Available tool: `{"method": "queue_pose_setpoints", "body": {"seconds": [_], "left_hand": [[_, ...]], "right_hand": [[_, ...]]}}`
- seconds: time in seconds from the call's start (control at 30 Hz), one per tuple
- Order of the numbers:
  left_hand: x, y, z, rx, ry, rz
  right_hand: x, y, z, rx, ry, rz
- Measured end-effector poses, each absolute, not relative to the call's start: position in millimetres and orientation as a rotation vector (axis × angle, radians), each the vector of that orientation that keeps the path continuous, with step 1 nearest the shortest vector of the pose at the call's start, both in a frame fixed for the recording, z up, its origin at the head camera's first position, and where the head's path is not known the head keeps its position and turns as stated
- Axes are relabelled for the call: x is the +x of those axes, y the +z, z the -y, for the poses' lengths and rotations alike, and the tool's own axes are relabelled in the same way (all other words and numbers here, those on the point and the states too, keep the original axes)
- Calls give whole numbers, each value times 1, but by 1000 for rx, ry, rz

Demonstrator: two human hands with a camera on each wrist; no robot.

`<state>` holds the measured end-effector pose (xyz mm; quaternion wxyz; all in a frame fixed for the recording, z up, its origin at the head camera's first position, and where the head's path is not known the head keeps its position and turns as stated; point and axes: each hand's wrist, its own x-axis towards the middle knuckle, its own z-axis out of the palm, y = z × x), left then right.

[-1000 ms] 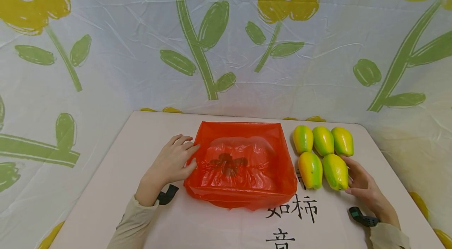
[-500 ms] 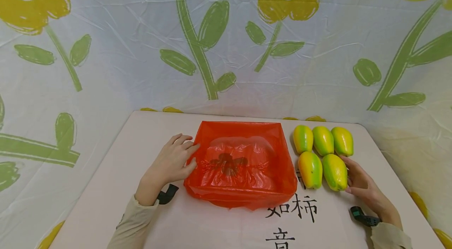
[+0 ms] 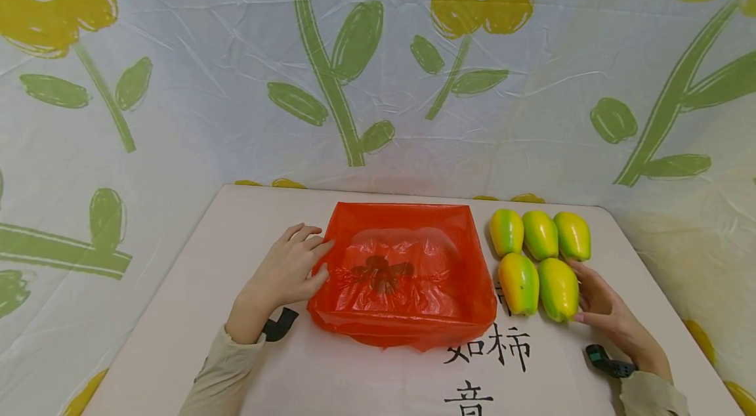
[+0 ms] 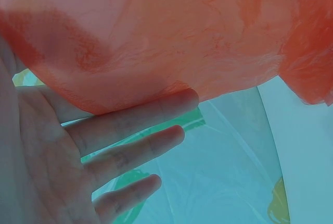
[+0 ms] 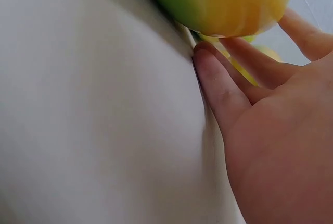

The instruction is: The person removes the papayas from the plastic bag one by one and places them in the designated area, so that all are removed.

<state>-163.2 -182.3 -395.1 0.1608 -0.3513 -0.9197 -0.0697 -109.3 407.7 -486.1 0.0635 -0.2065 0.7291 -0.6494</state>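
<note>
A box lined with thin red plastic (image 3: 413,319) sits mid-table in the head view. At its left side my left hand (image 3: 289,271) rests with spread, fairly straight fingers; in the left wrist view the fingers (image 4: 130,122) lie along the red plastic. To the right of the box, yellow-green papayas stand in two rows. My right hand (image 3: 611,314) touches the right side of the front right papaya (image 3: 558,289), fingers loosely extended. From the right wrist, that papaya (image 5: 223,0) overhangs the fingertips, and the thumb (image 5: 221,81) is beside it on the cloth.
Beside the front right papaya lies another front papaya (image 3: 520,283). Behind them are a back left papaya (image 3: 506,232), a back middle papaya (image 3: 540,235) and a back right papaya (image 3: 571,237). A pale tablecloth (image 3: 354,383) carries black printed characters. A flowered cloth wall (image 3: 236,75) surrounds the table.
The front right papaya has turned slightly and shifted a little to the left, its near end swinging left. My right hand has moved slightly with it. The left hand has stayed still.
</note>
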Motion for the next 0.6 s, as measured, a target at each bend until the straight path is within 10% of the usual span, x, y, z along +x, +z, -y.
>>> {"method": "queue_pose_setpoints", "body": {"seconds": [0.6], "left_hand": [[-163,-396,182,-1002,-203,2629]], "right_hand": [[-110,-479,-400,-462,-1766,-2366]]}}
